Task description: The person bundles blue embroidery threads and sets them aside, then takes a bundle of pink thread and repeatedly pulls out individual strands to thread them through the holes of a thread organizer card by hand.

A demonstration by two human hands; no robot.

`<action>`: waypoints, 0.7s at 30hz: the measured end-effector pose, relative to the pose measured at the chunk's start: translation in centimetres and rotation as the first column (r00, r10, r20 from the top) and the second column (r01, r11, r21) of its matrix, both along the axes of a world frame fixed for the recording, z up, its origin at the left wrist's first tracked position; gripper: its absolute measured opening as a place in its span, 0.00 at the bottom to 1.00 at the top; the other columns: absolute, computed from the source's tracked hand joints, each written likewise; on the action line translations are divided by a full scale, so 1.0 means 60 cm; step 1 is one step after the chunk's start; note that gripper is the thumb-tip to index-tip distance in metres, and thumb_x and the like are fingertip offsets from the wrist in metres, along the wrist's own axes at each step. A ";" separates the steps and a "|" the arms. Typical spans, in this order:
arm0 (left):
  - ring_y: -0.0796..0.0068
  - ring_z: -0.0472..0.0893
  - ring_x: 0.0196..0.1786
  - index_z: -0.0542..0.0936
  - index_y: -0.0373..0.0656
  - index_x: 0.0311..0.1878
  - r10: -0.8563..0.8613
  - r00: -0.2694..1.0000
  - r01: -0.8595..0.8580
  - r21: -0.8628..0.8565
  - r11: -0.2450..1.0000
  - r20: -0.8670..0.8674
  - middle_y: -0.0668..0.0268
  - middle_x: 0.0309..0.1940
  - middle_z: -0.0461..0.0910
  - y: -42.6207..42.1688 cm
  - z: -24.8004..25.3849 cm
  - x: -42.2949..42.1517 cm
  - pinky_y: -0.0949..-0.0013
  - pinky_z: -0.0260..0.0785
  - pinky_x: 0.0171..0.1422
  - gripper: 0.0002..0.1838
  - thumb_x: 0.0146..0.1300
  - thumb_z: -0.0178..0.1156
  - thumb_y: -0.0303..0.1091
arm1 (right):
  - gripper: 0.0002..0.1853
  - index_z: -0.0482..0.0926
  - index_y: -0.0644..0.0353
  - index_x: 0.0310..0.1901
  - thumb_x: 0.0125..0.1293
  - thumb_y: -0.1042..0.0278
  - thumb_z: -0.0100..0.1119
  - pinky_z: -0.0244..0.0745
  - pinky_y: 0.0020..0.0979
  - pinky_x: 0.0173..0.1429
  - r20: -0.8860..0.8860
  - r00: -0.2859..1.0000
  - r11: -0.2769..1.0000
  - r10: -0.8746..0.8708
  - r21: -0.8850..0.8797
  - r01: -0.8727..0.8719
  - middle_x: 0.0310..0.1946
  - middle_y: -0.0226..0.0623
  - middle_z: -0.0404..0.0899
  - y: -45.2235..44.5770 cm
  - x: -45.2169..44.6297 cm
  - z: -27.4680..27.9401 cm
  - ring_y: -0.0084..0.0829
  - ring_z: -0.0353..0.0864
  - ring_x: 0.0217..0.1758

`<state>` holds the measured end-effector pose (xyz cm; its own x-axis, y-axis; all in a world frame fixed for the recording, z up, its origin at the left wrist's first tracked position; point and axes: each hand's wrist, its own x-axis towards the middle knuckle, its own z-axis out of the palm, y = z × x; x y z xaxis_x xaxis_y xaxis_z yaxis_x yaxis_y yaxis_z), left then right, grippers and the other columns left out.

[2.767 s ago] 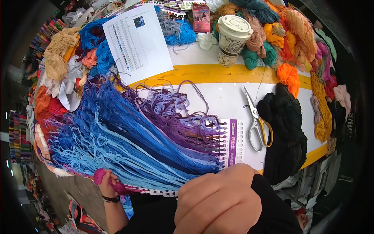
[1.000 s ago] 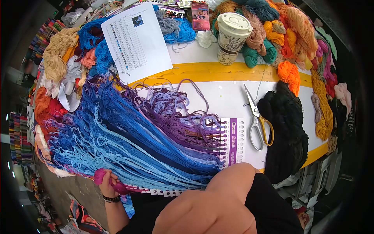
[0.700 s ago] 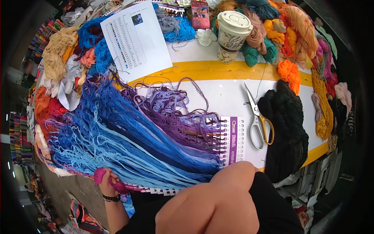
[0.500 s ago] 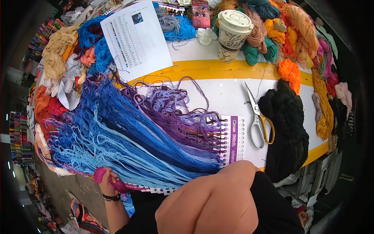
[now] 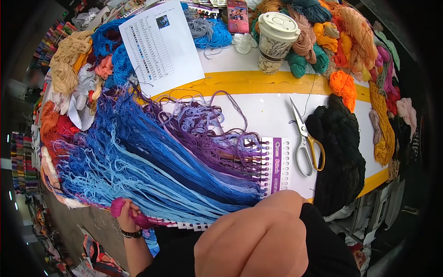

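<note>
My left hand [image 5: 129, 217], at the lower left below the table edge, is closed around a magenta skein of thread [image 5: 121, 207]. Close to the camera at the bottom centre is my right hand [image 5: 251, 240]; its back faces me and its fingers are hidden. It covers the lower end of a white and purple Cross Stitch card [image 5: 276, 166] with punched holes. Long blue threads [image 5: 161, 157] run from the card to the left, with purple threads [image 5: 207, 138] above them. White cards with holes show between my hands, partly covered by the threads.
Scissors [image 5: 302, 138] lie right of the card, beside a black thread bundle [image 5: 334, 157]. Behind are a printed sheet [image 5: 161, 51], a lidded paper cup [image 5: 275, 44] and a phone [image 5: 238, 17]. Coloured skeins [image 5: 353, 41] line the table's edges.
My right hand first dropped lower and nearer the camera, then shifted slightly right. My left hand has stayed around the magenta skein. The objects on the table have not visibly moved.
</note>
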<state>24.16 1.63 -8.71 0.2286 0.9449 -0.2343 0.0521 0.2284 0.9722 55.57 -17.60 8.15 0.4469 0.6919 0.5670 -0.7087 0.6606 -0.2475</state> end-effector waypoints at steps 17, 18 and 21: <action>0.81 0.68 0.18 0.74 0.38 0.41 0.004 0.999 -0.002 -0.060 0.998 0.039 0.64 0.22 0.76 0.009 -0.024 -0.026 0.76 0.69 0.26 0.07 0.66 0.53 0.32 | 0.05 0.76 0.72 0.38 0.65 0.78 0.54 0.76 0.33 0.37 -0.030 0.964 0.907 0.265 -0.331 -0.260 0.31 0.47 0.80 -0.009 0.029 0.019 0.40 0.80 0.33; 0.81 0.69 0.18 0.74 0.38 0.41 0.000 0.999 0.001 -0.051 0.999 0.032 0.64 0.22 0.76 0.009 -0.023 -0.026 0.76 0.69 0.26 0.07 0.66 0.53 0.32 | 0.05 0.76 0.72 0.38 0.65 0.78 0.54 0.76 0.33 0.37 -0.031 0.964 0.907 0.264 -0.331 -0.259 0.31 0.47 0.80 -0.009 0.030 0.018 0.40 0.80 0.33; 0.81 0.69 0.18 0.74 0.38 0.41 0.000 1.000 0.002 -0.047 0.999 0.031 0.64 0.22 0.76 0.008 -0.022 -0.024 0.76 0.69 0.26 0.07 0.66 0.53 0.32 | 0.05 0.76 0.72 0.37 0.65 0.78 0.55 0.76 0.33 0.37 0.029 0.944 0.901 0.329 -0.311 -0.304 0.32 0.47 0.80 0.001 0.052 0.012 0.40 0.80 0.33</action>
<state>22.73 2.12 -10.02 0.2376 0.9327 -0.2712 0.0223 0.2739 0.9615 58.70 -17.52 8.87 0.1387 0.9313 0.3368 -0.8382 0.2915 -0.4609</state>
